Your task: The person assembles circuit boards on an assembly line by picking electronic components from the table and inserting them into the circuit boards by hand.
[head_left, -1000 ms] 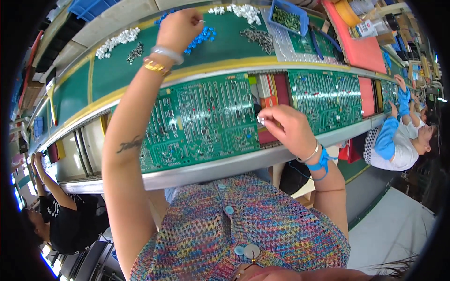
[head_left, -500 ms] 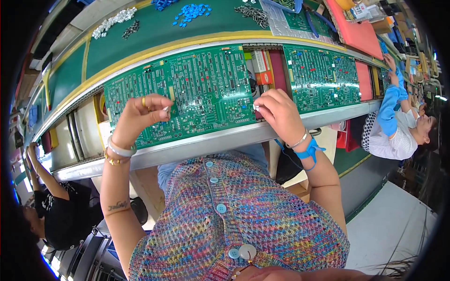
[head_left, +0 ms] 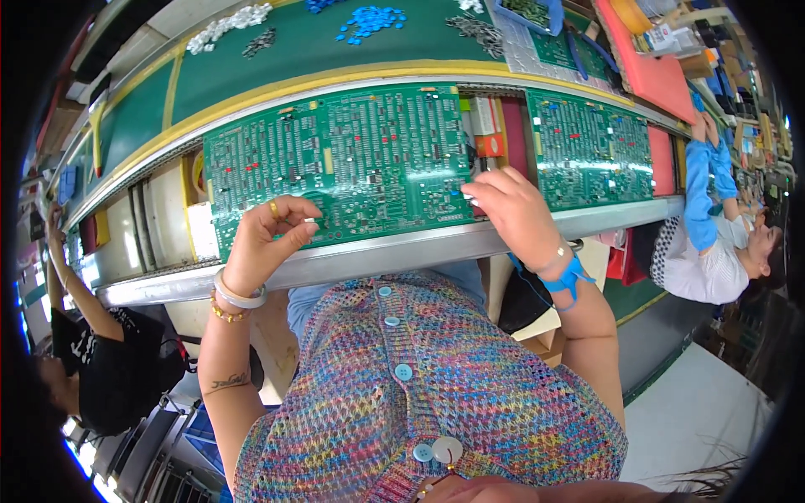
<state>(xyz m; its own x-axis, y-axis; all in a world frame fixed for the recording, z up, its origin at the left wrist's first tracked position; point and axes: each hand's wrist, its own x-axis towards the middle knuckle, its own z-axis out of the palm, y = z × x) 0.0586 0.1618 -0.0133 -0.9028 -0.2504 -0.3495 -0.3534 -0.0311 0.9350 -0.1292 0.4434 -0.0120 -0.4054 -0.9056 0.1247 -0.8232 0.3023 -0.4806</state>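
A large green circuit board (head_left: 360,168) filled with small components lies on the metal rail in front of me. My left hand (head_left: 272,239) hovers over its near left part, thumb and fingers pinched together. A tiny white spot shows at those fingertips; I cannot tell whether it is a small part or a nail. At the board's near right corner, my right hand (head_left: 516,214) is also pinched, fingertips close to or touching the board. Something small and white shows there too, too small to name.
A second green circuit board (head_left: 591,151) lies farther right on the rail (head_left: 377,254). Piles of white parts (head_left: 226,29), blue disc parts (head_left: 371,23) and grey parts (head_left: 478,35) are on the green bench beyond. Blue-handled pliers (head_left: 577,52) lie back right. Co-workers sit on both sides.
The view has shifted a little, moving the scene rightward. My left hand has come nearer to the board's front edge; my right hand stays by the near right corner, both still pinched.
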